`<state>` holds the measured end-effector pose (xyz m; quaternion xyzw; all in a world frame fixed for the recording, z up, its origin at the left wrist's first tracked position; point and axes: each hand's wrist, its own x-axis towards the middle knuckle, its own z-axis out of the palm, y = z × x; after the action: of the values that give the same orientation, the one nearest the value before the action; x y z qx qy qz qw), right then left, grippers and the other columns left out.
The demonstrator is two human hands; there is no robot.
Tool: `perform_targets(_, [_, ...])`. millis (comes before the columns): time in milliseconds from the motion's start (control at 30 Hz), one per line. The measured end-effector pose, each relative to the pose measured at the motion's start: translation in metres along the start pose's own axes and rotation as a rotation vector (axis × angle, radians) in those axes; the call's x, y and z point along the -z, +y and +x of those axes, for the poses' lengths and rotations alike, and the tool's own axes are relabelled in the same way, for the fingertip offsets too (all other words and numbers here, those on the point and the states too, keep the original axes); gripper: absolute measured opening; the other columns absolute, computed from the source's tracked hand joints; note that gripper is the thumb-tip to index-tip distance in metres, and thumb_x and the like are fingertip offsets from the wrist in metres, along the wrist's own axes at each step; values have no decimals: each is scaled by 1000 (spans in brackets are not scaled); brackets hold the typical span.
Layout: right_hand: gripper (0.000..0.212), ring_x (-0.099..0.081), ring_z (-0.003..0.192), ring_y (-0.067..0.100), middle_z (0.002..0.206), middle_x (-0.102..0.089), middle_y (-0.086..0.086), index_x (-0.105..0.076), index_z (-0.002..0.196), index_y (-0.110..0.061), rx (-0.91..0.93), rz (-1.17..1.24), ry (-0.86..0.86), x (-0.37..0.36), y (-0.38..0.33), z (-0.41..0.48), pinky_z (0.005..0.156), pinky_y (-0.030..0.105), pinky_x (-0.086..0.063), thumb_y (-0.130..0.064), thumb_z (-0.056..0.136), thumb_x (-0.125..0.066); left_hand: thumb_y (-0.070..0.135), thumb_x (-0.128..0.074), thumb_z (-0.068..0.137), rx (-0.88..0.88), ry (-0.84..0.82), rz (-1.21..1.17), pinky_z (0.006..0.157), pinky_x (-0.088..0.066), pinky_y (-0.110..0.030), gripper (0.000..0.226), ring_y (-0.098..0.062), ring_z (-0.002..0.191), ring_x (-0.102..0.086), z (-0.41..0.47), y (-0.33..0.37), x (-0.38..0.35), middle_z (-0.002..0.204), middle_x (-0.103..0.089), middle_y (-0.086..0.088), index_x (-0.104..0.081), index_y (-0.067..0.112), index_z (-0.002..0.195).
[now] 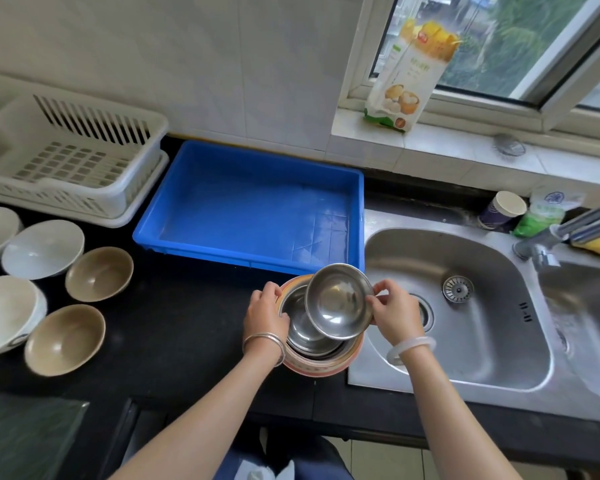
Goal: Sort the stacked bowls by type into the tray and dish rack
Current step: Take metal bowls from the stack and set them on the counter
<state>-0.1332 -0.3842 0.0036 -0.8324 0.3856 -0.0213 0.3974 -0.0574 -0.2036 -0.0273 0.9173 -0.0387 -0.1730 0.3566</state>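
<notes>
A stack of bowls (pixel 321 362) stands on the black counter beside the sink: an orange-rimmed patterned bowl at the bottom with steel bowls nested inside. My left hand (pixel 265 315) grips the stack's left rim. My right hand (pixel 394 311) pinches the right edge of a small steel bowl (pixel 338 301), which is tilted and lifted above the stack. Behind the stack lies the blue tray (pixel 355 216), with nothing in it. The white dish rack (pixel 118 199) sits at the back left, also holding nothing.
Two brown bowls (pixel 99 273) (pixel 65 339) and several white bowls (pixel 42 249) sit on the counter at the left. A steel sink (pixel 482 334) with a tap (pixel 568 230) lies to the right. A carton (pixel 409 74) stands on the window sill.
</notes>
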Motion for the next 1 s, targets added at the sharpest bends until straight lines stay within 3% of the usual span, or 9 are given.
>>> perform_targets(233, [8, -66, 70, 35, 74, -69, 17, -52, 81, -12, 3, -31, 6, 7, -2, -1, 72, 45, -55, -12, 86, -58, 9, -61, 83, 6, -9, -12, 63, -44, -22, 28, -13, 77, -55, 0, 1, -1, 108, -50, -4, -48, 22, 104])
perform_targets(400, [8, -66, 70, 35, 75, -69, 17, -53, 82, -11, -9, -28, 10, 7, 0, -1, 72, 47, -56, -12, 86, -59, 23, -69, 79, 41, -69, -8, 70, -44, -24, 38, -14, 86, -51, 2, 2, -3, 114, -50, -5, -46, 19, 110])
perform_targets(533, [7, -66, 70, 35, 73, -69, 18, -54, 82, -10, -17, -25, 11, 8, 3, 0, 73, 48, -55, -12, 86, -59, 15, -69, 78, 62, -90, 15, 78, -49, -29, 40, -18, 93, -56, 2, 2, -8, 116, -51, -5, -48, 19, 111])
perform_targets(800, [6, -67, 67, 30, 72, -70, 14, -55, 81, -12, -13, -19, 35, 14, 4, 4, 72, 44, -56, -13, 85, -60, 12, -57, 86, 12, -27, 27, 63, -44, -22, 23, -9, 79, -51, 4, 1, -6, 98, -53, 5, -50, 21, 105])
perform_targets(900, [8, -68, 66, 31, 71, -70, 15, -54, 79, -13, -9, -6, 37, 16, 4, 6, 72, 45, -56, -12, 85, -60, 16, -55, 87, -11, -1, 47, 50, -36, -17, 14, -6, 66, -52, 3, 1, -2, 85, -54, 6, -44, 24, 92])
perform_targets(1000, [9, -68, 66, 33, 71, -70, 17, -54, 78, -12, -13, 23, 30, 18, 4, 7, 73, 48, -56, -10, 84, -60, 20, -54, 88, -56, 53, 96, 50, -36, -20, 14, -12, 65, -52, 2, 1, 1, 75, -53, 3, -45, 20, 78])
